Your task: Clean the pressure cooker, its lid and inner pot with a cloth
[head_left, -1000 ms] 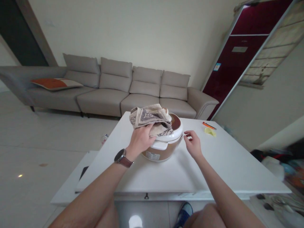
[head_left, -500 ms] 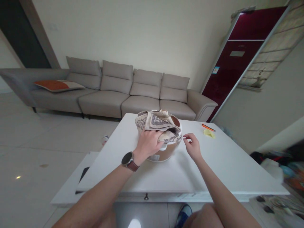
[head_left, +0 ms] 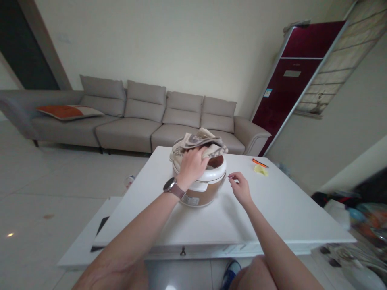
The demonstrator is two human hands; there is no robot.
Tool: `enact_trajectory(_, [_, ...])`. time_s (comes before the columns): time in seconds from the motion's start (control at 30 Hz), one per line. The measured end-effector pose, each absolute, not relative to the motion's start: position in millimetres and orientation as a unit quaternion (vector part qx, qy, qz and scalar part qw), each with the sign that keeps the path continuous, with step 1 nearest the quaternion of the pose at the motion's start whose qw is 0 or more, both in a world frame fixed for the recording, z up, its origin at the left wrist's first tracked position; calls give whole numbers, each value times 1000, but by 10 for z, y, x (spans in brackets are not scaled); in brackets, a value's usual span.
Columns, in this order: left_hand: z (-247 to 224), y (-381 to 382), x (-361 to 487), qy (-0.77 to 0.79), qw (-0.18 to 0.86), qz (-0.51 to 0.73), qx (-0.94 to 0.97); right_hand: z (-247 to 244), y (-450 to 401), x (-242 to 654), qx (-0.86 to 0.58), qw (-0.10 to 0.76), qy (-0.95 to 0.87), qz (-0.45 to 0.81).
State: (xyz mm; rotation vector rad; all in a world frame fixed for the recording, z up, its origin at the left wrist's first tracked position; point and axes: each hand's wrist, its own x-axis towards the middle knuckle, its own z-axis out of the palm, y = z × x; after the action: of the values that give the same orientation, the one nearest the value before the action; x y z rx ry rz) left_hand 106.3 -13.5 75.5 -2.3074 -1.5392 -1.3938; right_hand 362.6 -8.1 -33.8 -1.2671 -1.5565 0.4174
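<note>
A patterned beige and grey cloth (head_left: 193,141) lies bunched over the top of a round white and tan rice cooker (head_left: 210,191). My left hand (head_left: 193,163) grips the cloth from the near side, its fingertips partly hidden in the folds. A brown part of the cooker's top shows below the cloth's right edge. Close to the cooker's right side is my right hand (head_left: 240,187), fingers loosely bent and apart, nothing visible in them. Whether its fingertips touch the cooker, I cannot tell.
The cooker stands on a white table (head_left: 272,213). Toward the far right corner lie an orange pen (head_left: 259,163) and a crumpled yellow piece (head_left: 261,170). Behind the table is a grey sofa (head_left: 127,133); a dark red cabinet (head_left: 290,84) stands at the right.
My left hand has lifted the cloth up and away from me, uncovering more of the cooker's white rim and brown top. My right hand stays beside the cooker.
</note>
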Motion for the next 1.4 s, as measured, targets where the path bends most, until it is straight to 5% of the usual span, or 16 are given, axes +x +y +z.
enact_trajectory(0.13, [841, -137, 1218, -479, 111, -355, -795, -374, -115, 3622, -520, 515, -656, 183])
enact_trajectory(0.43, [669, -508, 1048, -420, 127, -285, -852, -396, -132, 3716, -515, 506, -664, 195])
enact_trajectory(0.93, [-163, -277, 280, -501, -8, -513, -697, -430, -185, 3776, -531, 500, -653, 204])
enact_trajectory(1.23, [195, -657, 713, -407, 69, -343, -844, -505, -75, 3730, -535, 497, -650, 211])
enact_trajectory(1.4, [157, -581, 556, -413, 53, -371, -830, -523, -26, 3649, -549, 492, -635, 230])
